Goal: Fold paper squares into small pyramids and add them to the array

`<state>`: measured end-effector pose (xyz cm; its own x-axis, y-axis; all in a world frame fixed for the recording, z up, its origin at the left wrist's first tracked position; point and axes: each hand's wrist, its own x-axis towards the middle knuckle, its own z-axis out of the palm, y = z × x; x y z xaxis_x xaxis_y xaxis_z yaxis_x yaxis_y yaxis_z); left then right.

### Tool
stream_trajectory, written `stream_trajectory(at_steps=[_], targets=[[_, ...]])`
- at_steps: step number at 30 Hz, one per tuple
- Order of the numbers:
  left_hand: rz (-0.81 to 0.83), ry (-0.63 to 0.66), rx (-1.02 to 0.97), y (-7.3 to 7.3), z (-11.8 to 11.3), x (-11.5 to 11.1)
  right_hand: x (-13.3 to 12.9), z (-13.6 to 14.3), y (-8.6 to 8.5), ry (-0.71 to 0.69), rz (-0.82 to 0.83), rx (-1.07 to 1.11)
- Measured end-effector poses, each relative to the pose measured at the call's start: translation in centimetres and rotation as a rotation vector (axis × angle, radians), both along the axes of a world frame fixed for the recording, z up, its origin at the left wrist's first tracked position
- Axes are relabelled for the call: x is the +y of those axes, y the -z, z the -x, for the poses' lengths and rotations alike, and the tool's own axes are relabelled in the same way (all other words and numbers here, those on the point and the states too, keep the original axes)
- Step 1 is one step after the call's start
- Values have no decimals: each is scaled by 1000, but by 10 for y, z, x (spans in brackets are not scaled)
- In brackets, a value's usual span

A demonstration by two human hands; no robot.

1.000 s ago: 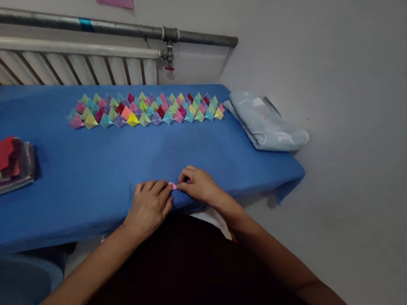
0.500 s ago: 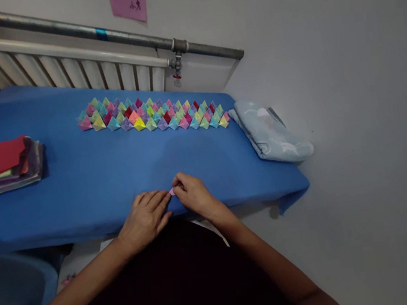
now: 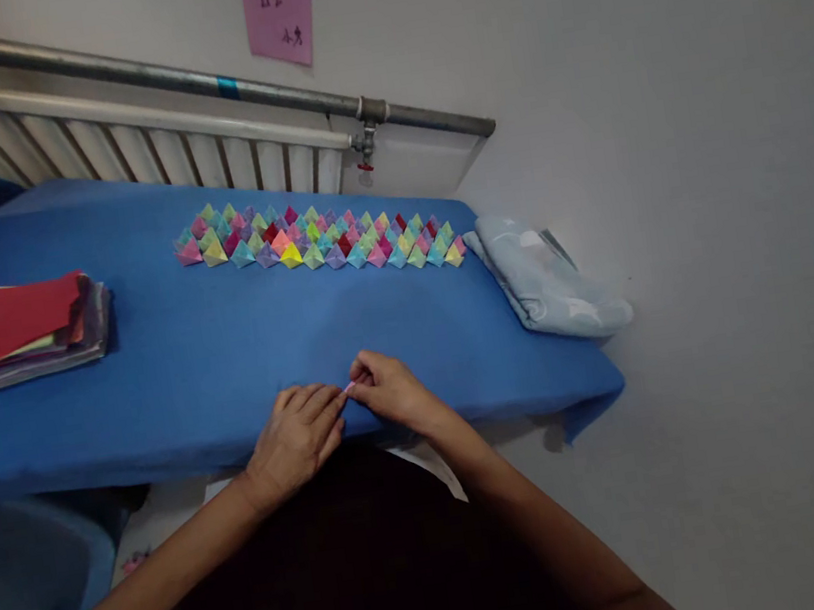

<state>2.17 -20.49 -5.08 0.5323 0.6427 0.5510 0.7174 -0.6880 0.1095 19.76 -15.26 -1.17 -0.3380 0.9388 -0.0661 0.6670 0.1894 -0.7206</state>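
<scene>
Gap, left hand [image 3: 296, 432] to right hand [image 3: 388, 388]: narrow, bridged by a pink paper piece [image 3: 350, 387]. Passage: I log one broad band of blue cloth [image 3: 252, 337] between both hands and the folded-paper rows [image 3: 313, 255]. Obstacles on my list: paper stack [image 3: 7, 321] at its left end, light-blue bundle [image 3: 547, 280] at its right, radiator [image 3: 172, 159] behind the rows.

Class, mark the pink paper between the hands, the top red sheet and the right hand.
Pink paper [image 3: 349, 387], head view: its visible sliver.
Red sheet [image 3: 5, 323], head view: its upper face.
Right hand [image 3: 392, 393], head view: its back.
</scene>
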Motion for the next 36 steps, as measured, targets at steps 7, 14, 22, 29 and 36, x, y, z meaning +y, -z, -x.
stream_trajectory(at_steps=[7, 14, 22, 29, 36], targets=[[-94, 22, -18, 5, 1, 2, 5, 1, -1, -19, 47, -8], [-94, -2, 21, 4, -1, 2, 1, -1, -4, -28, 4, 6], [-73, -14, 10, 6, -1, 2, 5, -14, 1, 0, 30, -32], [-77, -24, 15, 4, -2, 1, 6, -11, -3, -30, -20, -62], [-43, -24, -24, 2, -3, 0, -3, -19, 5, 60, -24, 85]])
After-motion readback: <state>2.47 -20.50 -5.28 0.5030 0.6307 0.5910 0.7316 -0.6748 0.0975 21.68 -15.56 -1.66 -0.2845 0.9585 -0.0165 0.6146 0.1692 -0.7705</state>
